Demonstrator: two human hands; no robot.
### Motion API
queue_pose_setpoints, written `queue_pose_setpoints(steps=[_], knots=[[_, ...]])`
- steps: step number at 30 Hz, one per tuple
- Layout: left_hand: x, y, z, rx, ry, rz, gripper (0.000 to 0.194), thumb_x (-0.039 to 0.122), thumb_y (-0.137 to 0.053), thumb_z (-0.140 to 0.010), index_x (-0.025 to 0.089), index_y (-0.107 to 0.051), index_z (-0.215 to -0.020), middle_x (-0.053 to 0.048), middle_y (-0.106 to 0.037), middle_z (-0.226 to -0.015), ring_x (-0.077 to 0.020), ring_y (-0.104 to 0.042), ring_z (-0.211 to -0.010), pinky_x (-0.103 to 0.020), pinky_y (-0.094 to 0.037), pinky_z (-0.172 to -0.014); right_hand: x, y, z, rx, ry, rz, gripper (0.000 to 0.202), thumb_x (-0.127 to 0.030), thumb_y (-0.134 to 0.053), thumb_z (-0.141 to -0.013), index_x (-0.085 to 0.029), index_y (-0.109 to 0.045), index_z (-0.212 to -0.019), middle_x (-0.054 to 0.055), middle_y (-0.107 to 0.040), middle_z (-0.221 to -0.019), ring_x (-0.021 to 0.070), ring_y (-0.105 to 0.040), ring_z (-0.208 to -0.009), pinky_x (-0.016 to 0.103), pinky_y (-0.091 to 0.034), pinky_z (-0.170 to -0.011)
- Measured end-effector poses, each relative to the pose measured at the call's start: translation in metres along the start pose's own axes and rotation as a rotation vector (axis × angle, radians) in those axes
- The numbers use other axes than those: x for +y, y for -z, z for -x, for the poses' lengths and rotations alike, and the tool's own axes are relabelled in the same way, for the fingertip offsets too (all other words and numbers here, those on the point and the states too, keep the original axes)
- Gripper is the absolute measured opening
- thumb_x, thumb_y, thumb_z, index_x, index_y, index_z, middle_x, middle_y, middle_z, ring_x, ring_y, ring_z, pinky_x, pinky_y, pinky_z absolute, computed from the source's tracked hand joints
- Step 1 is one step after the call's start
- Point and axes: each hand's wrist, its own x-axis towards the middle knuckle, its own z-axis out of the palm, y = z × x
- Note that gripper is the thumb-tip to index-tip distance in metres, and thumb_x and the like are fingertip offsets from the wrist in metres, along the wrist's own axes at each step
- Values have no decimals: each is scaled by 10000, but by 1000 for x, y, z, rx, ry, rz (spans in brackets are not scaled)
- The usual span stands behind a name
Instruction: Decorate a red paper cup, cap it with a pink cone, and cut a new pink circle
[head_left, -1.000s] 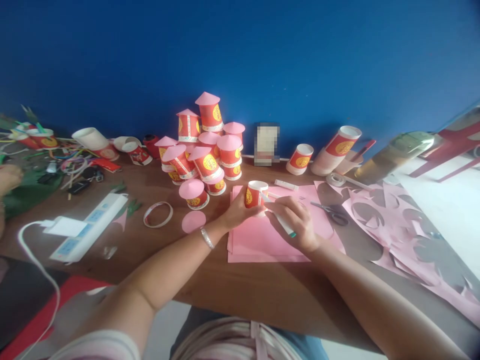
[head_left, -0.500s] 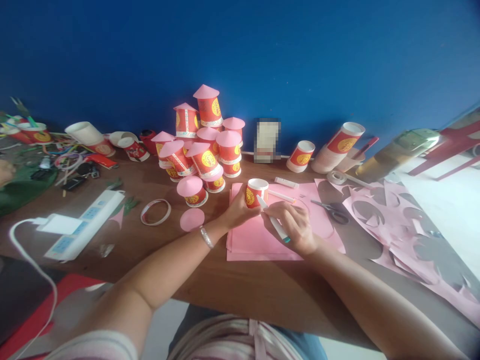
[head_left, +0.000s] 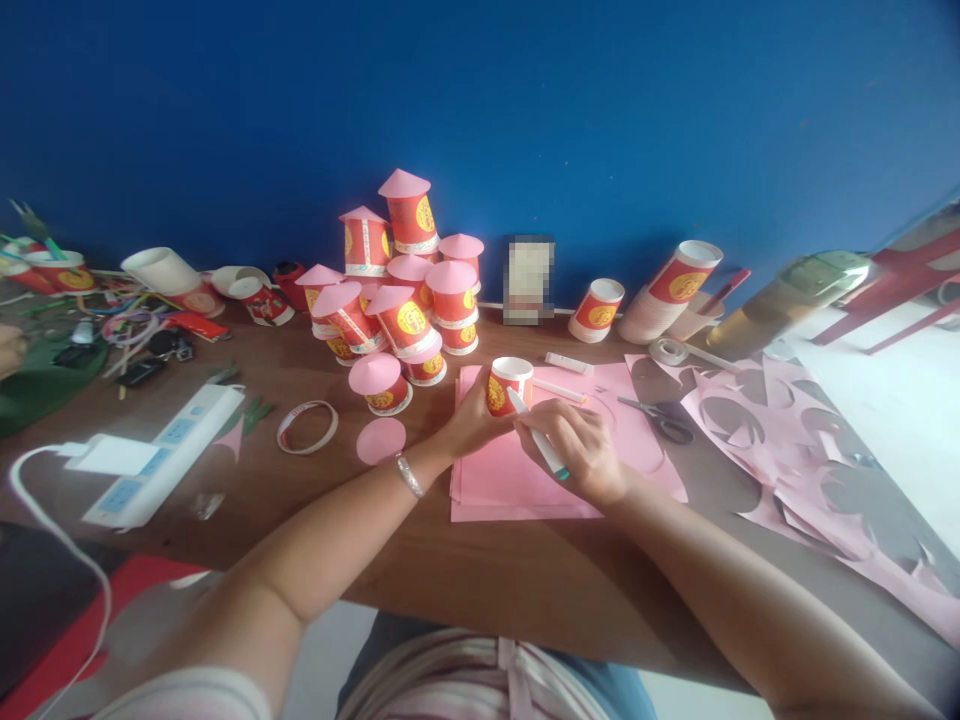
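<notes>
My left hand (head_left: 474, 424) is closed around a red paper cup (head_left: 511, 385) with a white rim and a yellow emblem, held upright above the pink paper (head_left: 495, 490). Between the fingers of my right hand (head_left: 581, 445) is a white glue pen (head_left: 546, 446) with a green end, its pointed tip at the side of the cup. A capped white tube (head_left: 568, 363) and a thin white stick (head_left: 559, 390) lie on the pink paper behind my hands. Scissors (head_left: 664, 418) rest at the paper's right edge.
Stacked red cups with pink cone tops (head_left: 409, 300) stand behind to the left. A white power strip (head_left: 165, 455) and a white ring (head_left: 307, 427) lie left. Pink paper scraps (head_left: 795, 470), a tape roll (head_left: 673, 351) and a bottle (head_left: 787, 295) are right.
The whole view has shifted slightly, with things a little further left. Both hands keep their hold on the cup and the pen, and the pen tip remains at the cup's side.
</notes>
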Motion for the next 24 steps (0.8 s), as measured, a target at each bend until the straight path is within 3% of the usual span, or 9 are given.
queue_pose_setpoints(steps=[9, 19, 24], knots=[[0, 5, -1, -21, -43, -36, 592, 549, -862, -786, 198, -528, -1126, -43, -633, -1001, -205, -604, -918, -346, -520, -827, 2, 5, -1, -3, -22, 53, 199, -47, -605, -952, -194, -604, -1087, 23, -708, -814, 149, -673, -665, 265, -527, -580], [14, 4, -2, -64, 1, 53, 565, 551, -873, -764, 186, -594, -1092, -35, -645, -901, -210, -628, -875, -348, -527, -795, 7, 7, -1, 19, -60, 55, 164, -52, -593, -972, -205, -561, -1022, 19, -685, -788, 150, -651, -652, 266, -512, -567], [17, 3, -2, -80, 0, 76, 468, 500, -865, -793, 182, -587, -993, -13, -620, -862, -162, -582, -800, -306, -500, -741, 9, 6, 1, 14, -73, 68, 149, -63, -577, -985, -205, -555, -1026, 23, -682, -795, 148, -642, -658, 268, -504, -570]])
